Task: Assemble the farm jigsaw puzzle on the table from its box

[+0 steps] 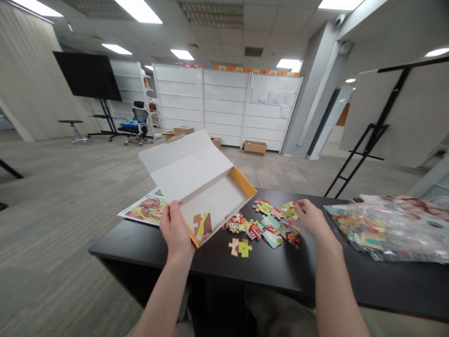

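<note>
My left hand [176,228] grips the near left corner of an open cardboard box [217,196], white inside with yellow side walls, tilted above the dark table. Inside the box, near my fingers, lies a puzzle piece [202,225] in brown and green. My right hand [308,215] is closed in a pinch on a green puzzle piece [289,210] at the right edge of a loose pile. Several colourful pieces [271,230] spread over the table between my hands. Closer to the front edge lies a beige and green piece [240,248].
The black table [217,264] carries a printed picture sheet [145,209] at the left, partly behind the box. Clear plastic bags [389,229] holding more pieces lie at the right. Beyond the table stand a board on a black stand, shelves, a chair and a screen.
</note>
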Demonstrator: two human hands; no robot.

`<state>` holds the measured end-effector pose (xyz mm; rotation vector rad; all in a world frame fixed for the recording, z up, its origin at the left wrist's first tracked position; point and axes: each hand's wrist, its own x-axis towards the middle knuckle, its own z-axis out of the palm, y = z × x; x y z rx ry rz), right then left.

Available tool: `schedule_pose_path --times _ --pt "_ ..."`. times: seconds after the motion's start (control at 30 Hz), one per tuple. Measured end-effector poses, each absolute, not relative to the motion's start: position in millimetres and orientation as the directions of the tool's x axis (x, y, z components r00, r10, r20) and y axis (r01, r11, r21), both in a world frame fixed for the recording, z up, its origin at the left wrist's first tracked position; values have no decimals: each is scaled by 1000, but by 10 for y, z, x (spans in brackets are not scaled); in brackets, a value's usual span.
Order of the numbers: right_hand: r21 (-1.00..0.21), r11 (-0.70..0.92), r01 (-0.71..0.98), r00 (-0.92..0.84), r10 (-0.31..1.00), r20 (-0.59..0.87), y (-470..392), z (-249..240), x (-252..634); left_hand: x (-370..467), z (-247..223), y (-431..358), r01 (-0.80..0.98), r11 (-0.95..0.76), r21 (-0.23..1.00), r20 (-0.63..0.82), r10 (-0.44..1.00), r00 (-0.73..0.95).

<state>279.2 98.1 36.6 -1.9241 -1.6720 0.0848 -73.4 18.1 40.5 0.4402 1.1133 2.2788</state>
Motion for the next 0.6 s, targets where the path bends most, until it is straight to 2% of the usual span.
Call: schedule_pose_path --times 0.2,0.33,0.4,0.5,0.6 --pt "-351 -10 936 83 977 196 1135 87 2766 -653 402 181 -364 -476 800 32 641 -767" --pt "-390 10 921 131 933 335 1056 305 2684 -611 325 211 -354 -508 785 81 651 -755" --pt "-473 136 870 82 908 410 921 526 2508 -586 290 211 -327 -516 792 126 662 -739" --pt "-572 417 706 -130 871 473 618 845 2018 -539 264 187 -281 -522 805 183 669 -720" --pt "-493 623 607 -433 780 452 327 987 1426 -489 263 159 -249 -524 815 224 680 -698"
